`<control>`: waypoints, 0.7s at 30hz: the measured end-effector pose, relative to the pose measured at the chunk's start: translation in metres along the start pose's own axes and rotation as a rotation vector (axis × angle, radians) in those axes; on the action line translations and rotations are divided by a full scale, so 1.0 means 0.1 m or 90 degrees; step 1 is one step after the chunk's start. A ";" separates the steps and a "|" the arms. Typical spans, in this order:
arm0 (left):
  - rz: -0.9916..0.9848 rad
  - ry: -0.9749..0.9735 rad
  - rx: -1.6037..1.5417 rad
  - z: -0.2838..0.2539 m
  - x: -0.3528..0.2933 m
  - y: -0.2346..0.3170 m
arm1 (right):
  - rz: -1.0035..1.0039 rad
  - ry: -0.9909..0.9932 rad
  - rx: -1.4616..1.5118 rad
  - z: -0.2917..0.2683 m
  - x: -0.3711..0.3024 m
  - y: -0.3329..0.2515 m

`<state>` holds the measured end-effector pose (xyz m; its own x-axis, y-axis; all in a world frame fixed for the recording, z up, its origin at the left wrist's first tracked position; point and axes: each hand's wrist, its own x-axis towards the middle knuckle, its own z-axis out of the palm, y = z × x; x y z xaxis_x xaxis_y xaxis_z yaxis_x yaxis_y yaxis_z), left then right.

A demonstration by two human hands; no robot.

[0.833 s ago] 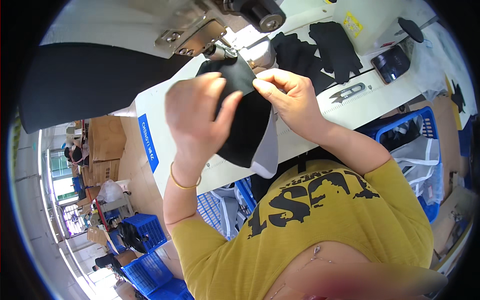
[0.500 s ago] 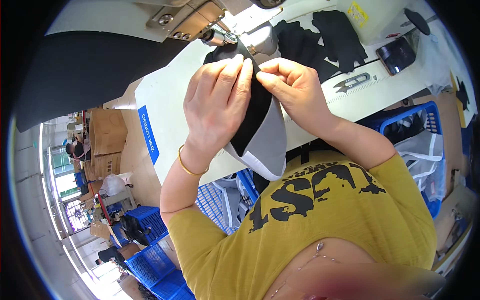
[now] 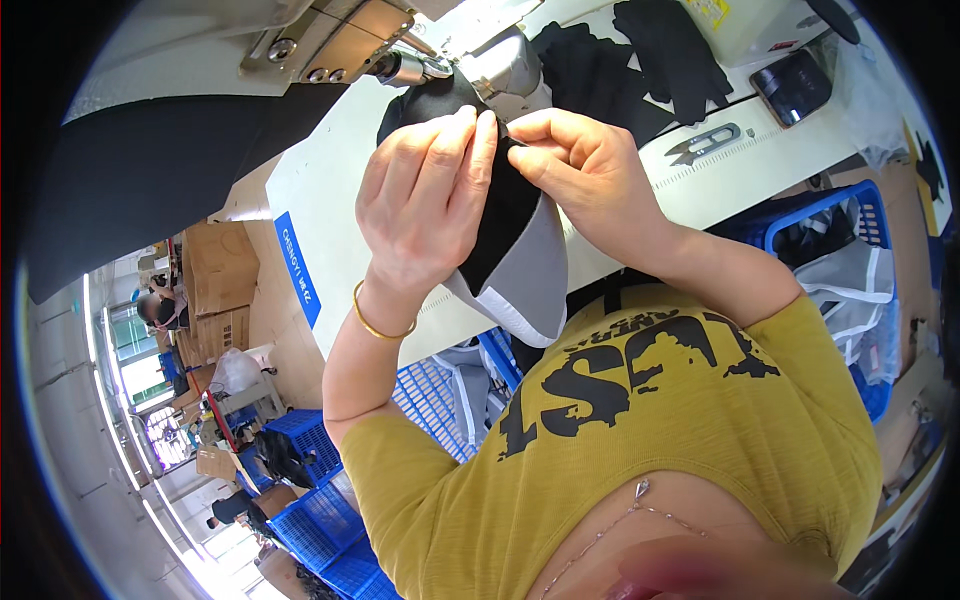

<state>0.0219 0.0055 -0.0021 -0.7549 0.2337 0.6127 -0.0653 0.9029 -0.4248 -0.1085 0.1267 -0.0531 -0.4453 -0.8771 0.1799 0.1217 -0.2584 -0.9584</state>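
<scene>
Black-and-grey fabric piece [image 3: 540,265]: one end at the sewing machine head [image 3: 345,45], the other reaching past the counter's [image 3: 315,200] near edge; right hand [image 3: 597,185] with grip pinched on its margin, left hand [image 3: 422,205] laid over it, grip hidden, cannot tell. Risk: uneven pull between hands could skew or pucker the margin. Around: thread snips [image 3: 703,144], smartphone [image 3: 792,87], black cut pieces [image 3: 672,60] toward the counter's right end, apart from both hands; sewing machine head crowding the far side.

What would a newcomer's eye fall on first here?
Probably the mustard-yellow T-shirt filling the lower middle. Above it, the left hand covers part of a black-and-grey fabric piece while the right hand pinches its edge. The sewing machine head looms at upper left.
</scene>
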 end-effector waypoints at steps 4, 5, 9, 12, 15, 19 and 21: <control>-0.006 0.000 0.001 0.00 0.00 0.02 | -0.004 0.005 -0.017 -0.03 0.00 0.03; -0.021 -0.005 -0.007 0.00 0.00 0.03 | -0.002 0.006 -0.015 -0.03 0.01 0.04; -0.019 0.003 -0.012 -0.02 0.01 0.02 | 0.017 -0.011 -0.018 -0.04 -0.01 -0.03; -0.015 -0.006 -0.025 0.00 0.01 0.01 | 0.046 -0.025 -0.010 -0.07 0.00 -0.04; 0.017 0.018 -0.017 0.02 0.00 -0.03 | 0.045 -0.029 -0.010 -0.06 0.00 -0.05; 0.020 0.019 -0.011 -0.01 -0.02 -0.05 | 0.016 0.007 0.033 0.01 -0.01 0.03; 0.025 0.006 -0.032 -0.04 0.02 -0.07 | 0.012 -0.006 0.050 0.02 -0.02 0.02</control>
<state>0.0236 0.0008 0.0044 -0.7497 0.2729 0.6029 -0.0027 0.9097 -0.4152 -0.1056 0.1269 -0.0554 -0.4341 -0.8857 0.1646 0.1999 -0.2729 -0.9411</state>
